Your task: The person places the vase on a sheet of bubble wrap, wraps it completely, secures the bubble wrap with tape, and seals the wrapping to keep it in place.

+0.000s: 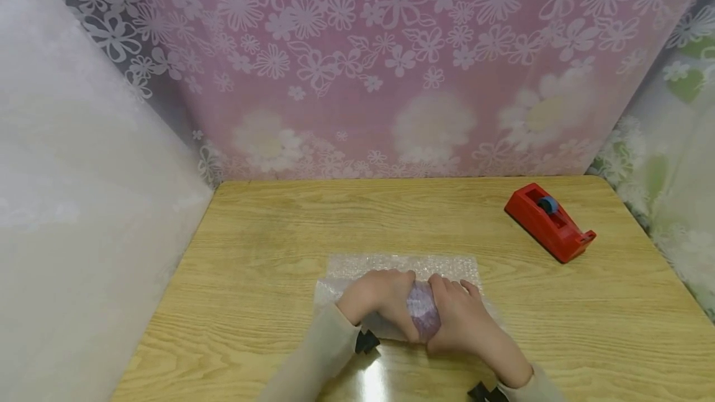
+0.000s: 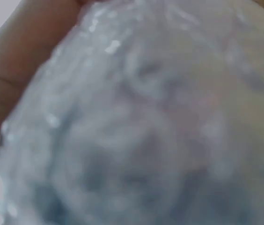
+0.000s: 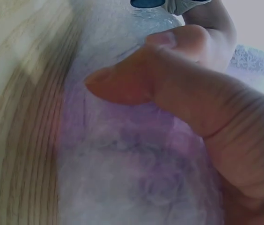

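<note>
Near the front of the table, both hands grip a purple object rolled in clear bubble wrap. My left hand curls over its left part, and my right hand curls over its right part, thumbs on the near side. Up close in the left wrist view, blurred bubble wrap fills most of the picture beside a finger. The right thumb presses on the wrapped roll in the right wrist view, with purple showing through the plastic. What the purple object is, I cannot tell.
A red tape dispenser with a blue-rimmed roll stands at the back right of the wooden table. Flowered pink cloth hangs behind the table's far edge, and pale cloth hangs along the left side.
</note>
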Demonstrator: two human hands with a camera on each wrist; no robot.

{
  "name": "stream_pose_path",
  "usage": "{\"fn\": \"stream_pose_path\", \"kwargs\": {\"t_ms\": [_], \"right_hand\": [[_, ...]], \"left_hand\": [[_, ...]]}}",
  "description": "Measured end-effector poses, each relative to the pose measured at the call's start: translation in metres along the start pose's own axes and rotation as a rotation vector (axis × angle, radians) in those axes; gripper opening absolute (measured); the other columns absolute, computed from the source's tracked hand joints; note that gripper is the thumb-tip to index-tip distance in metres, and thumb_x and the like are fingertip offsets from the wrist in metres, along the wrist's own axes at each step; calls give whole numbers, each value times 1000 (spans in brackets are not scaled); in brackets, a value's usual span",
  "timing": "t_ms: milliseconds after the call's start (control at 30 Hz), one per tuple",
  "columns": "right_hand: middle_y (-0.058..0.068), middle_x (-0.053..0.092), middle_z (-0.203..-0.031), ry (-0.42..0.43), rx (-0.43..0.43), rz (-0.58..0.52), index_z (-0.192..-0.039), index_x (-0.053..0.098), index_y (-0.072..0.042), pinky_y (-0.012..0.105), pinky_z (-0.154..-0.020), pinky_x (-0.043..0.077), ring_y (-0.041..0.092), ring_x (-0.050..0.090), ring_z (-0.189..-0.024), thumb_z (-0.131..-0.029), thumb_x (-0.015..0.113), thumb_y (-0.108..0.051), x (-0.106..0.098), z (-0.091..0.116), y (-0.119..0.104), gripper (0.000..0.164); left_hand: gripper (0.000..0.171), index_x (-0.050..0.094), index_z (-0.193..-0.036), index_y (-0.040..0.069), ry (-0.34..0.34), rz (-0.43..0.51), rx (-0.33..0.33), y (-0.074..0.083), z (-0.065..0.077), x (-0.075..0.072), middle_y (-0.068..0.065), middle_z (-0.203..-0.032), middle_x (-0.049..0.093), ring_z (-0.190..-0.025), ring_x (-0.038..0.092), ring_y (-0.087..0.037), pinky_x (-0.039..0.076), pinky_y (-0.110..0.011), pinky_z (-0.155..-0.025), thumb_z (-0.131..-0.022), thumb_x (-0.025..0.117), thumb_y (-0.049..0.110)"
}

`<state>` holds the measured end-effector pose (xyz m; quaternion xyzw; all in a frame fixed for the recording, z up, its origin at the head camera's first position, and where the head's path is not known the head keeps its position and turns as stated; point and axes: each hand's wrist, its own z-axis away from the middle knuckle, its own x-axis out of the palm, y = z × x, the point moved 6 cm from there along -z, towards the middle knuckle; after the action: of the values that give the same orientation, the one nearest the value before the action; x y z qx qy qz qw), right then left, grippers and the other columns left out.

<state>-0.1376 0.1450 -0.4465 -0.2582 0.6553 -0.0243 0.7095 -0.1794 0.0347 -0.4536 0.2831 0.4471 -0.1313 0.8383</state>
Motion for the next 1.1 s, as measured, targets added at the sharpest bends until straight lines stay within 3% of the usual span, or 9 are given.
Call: {"fn": "stream_pose_path", "kwargs": {"t_ms": [133,333,433,667,933,1100], "right_hand": [[-1,58,-88,-25,-22,-26,-108,52,-5,63,-96,37,20,59,-88,-39,87,-26,0,-4,3,80],[-2,59,-89,-77,-38,-46,-110,52,-5,61,-91,41,18,59,-87,-42,90,-32,1,-8,6,82],[-2,59,-89,-85,-47,-53,-109,52,-6,59,-89,42,18,59,-87,-43,91,-32,0,-9,5,82],[-3,59,-89,-99,-56,-77,-109,51,-7,60,-89,41,16,59,-88,-42,91,-30,-2,-10,5,81],[-4,58,-89,-111,-50,-79,-109,51,-8,59,-87,42,15,58,-87,-42,90,-29,-2,-10,6,81],[-5,58,-88,-113,-55,-88,-107,50,-9,59,-87,42,15,57,-86,-42,91,-29,-3,-10,6,79]], "left_hand": [[77,56,-115,15,-26,50,18,-3,-3,0,7,-90,59,-76,57,-9,50,-28,-66,-54,91,46],[113,37,-146,8,-28,81,2,-8,-5,0,1,-113,63,-93,61,-12,51,-29,-77,-55,89,49],[119,31,-152,11,-22,91,-3,-9,-4,-1,0,-123,62,-99,61,-12,51,-30,-82,-56,89,50],[105,42,-145,20,19,93,7,-8,-1,-3,6,-114,63,-92,60,-10,50,-30,-76,-57,89,53],[101,48,-143,20,57,53,-10,-4,3,-6,7,-114,63,-94,60,-10,51,-32,-79,-56,90,52],[89,55,-131,21,62,47,-40,-2,7,-8,7,-101,64,-84,59,-10,51,-33,-74,-55,92,51]]}}
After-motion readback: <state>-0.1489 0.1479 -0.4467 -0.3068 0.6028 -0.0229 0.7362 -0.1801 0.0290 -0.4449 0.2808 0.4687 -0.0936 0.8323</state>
